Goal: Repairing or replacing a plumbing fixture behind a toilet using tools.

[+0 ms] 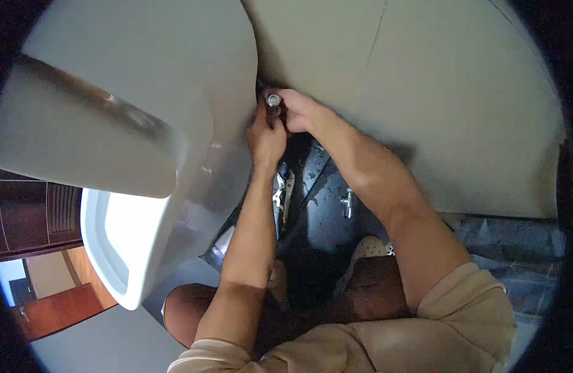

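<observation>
Low in the corner between a white ceramic fixture and the pale wall, both my hands meet at a small metal pipe fitting point(274, 100) with a round, shiny end. My left hand point(266, 138) holds it from the left, thumb and fingers pressed against it. From the right, my right hand point(297, 112) closes round the same fitting, its fingertips partly hidden behind it. Below my hands, a pair of locking pliers point(284, 198) lies on the wet dark floor, partly covered by my left forearm. A chrome angle valve point(348, 204) lies to the right of the pliers.
The white ceramic fixture point(121, 242) bulges close on my left. On my right stands the pale tiled wall point(460, 124). Wet dark floor tiles point(327, 230) lie between, with my light perforated shoe point(371, 247) on them. A reddish-brown door point(59, 311) shows at lower left.
</observation>
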